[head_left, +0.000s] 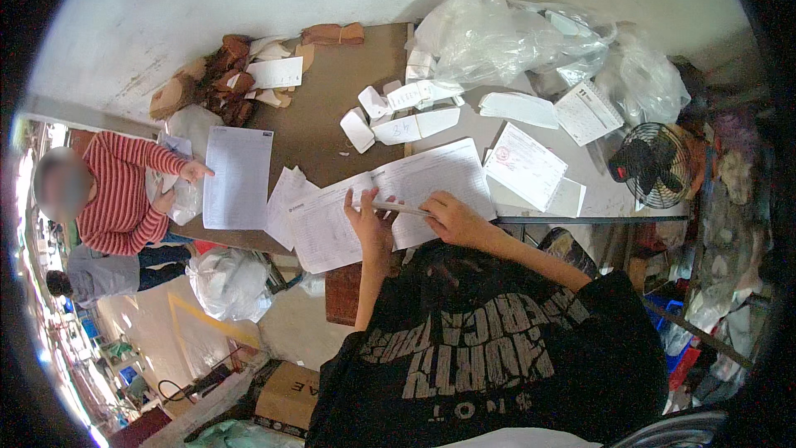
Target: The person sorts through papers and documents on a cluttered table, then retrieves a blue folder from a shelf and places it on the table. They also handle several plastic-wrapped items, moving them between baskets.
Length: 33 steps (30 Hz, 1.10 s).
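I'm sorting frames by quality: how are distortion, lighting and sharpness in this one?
Head view: strong fisheye, with the table edges bowing and black corners around the circle; soft, even light with faint shadows; bright washout at the left rim; the hands, left hand and right hand, and the pen are fairly sharp; the co-worker's face is blurred.

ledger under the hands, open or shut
Open: the ledger lies spread flat on the table, both pages showing, left hand resting on it.

Even, soft daylight, brightest toward nine o'clock (slightly blown out); fisheye bending and dark vignette around the rim.
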Available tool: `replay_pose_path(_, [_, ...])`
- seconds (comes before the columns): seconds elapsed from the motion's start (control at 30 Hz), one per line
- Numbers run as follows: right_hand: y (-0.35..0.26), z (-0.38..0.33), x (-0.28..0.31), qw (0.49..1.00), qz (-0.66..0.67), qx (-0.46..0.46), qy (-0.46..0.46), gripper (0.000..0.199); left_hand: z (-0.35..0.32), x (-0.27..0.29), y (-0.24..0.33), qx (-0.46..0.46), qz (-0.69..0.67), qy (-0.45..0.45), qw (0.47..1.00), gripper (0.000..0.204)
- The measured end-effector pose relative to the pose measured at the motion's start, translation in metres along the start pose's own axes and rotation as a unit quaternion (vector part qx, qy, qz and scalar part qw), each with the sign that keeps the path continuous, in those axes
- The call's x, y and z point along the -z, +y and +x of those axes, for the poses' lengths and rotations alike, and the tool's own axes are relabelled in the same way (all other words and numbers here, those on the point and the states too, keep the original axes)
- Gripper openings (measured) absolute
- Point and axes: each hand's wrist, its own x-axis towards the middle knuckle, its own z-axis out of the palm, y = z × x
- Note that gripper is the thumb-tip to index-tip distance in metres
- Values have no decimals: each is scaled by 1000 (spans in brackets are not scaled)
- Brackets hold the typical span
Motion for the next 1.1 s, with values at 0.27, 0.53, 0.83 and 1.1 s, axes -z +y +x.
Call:
replay_pose_path(0.27, [-2,1,-12,997,-65,20,-44,31,2,-10,-26,39,30,40,998,40])
replay_pose_path(0.53, [26,35,33,997,-38,-34,-62,42,42,45,7,-81,194,128,969,30])
replay_pose_path(0.83, [104,150,80,974,-207,-88,-14,62,66,55,-9,-259,747,208,575,37])
replay_pose_path(1.1, [154,235,88,882,-388,-16,-267,105,74,47,-11,-260,751,238,558,41])
